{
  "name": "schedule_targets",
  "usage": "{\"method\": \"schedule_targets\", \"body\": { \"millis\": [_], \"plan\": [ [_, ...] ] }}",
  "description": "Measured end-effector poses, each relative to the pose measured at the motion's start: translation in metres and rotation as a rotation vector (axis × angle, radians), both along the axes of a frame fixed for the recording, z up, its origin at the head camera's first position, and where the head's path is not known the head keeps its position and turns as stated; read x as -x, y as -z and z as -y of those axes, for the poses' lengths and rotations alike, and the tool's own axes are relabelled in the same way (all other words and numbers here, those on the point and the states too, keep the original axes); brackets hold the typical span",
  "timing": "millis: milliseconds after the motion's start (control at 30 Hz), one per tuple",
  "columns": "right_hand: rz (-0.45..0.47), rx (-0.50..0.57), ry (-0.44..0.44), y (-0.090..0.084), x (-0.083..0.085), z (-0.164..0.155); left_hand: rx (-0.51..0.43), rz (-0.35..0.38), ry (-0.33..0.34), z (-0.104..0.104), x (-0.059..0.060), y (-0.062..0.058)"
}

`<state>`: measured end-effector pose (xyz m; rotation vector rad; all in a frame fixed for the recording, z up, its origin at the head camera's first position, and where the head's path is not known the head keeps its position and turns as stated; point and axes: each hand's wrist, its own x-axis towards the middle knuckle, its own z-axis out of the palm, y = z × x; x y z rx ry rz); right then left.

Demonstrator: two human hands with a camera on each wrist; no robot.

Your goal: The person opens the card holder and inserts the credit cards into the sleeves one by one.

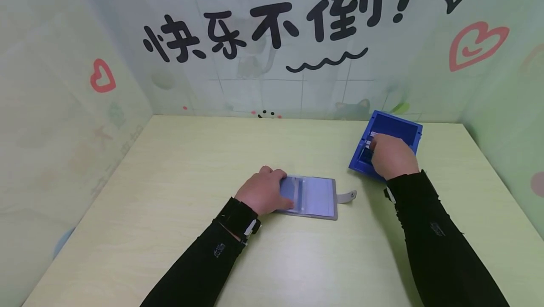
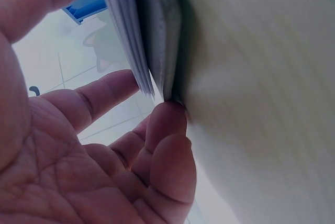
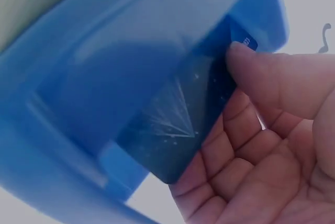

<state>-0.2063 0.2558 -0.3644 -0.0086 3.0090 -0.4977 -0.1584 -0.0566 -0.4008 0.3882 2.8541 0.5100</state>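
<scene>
Two black sleeves [image 1: 204,260] reach out over the pale table [image 1: 178,165]. From the head view, the left hand [image 1: 264,196] lies on the open gray card book [image 1: 312,197] with its see-through pockets, holding it flat. The right hand [image 1: 393,156] is in the blue box [image 1: 397,130] well off to the right. The left wrist view shows the left hand's fingers [image 2: 166,122] fairly straight, touching the edge of the book's pages [image 2: 128,30]. In the right wrist view, the right hand's thumb [image 3: 272,77] and fingers pinch a dark blue card [image 3: 178,119] inside the box. It looks like the card is only just being picked up, and none has gone into the book's open pockets yet.
</scene>
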Motion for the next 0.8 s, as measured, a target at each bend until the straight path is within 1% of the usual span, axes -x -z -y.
{"method": "schedule_targets", "body": {
  "millis": [133, 333, 433, 533, 633, 733, 800],
  "plan": [
    [-0.06, 0.036, 0.022, -0.004, -0.01, 0.0, -0.002, -0.002, 0.003, 0.001, -0.001, 0.0],
    [-0.144, 0.054, 0.058, -0.014, -0.026, 0.001, 0.002, -0.003, 0.01, 0.0, 0.0, -0.001],
    [-0.185, 0.084, 0.075, -0.019, -0.035, 0.006, 0.003, -0.002, 0.009, -0.001, 0.0, -0.001],
    [-0.232, 0.136, 0.077, -0.024, -0.042, 0.013, 0.003, -0.001, 0.007, -0.001, 0.001, -0.002],
    [-0.282, 0.181, 0.05, -0.025, -0.047, 0.021, 0.002, 0.002, 0.004, -0.001, 0.001, -0.001],
    [-0.316, 0.204, -0.026, -0.02, -0.05, 0.031, -0.002, 0.005, -0.001, 0.0, 0.001, 0.0],
    [-0.31, 0.218, -0.08, -0.014, -0.05, 0.039, -0.004, 0.007, -0.003, 0.0, 0.0, 0.0]
  ]
}}
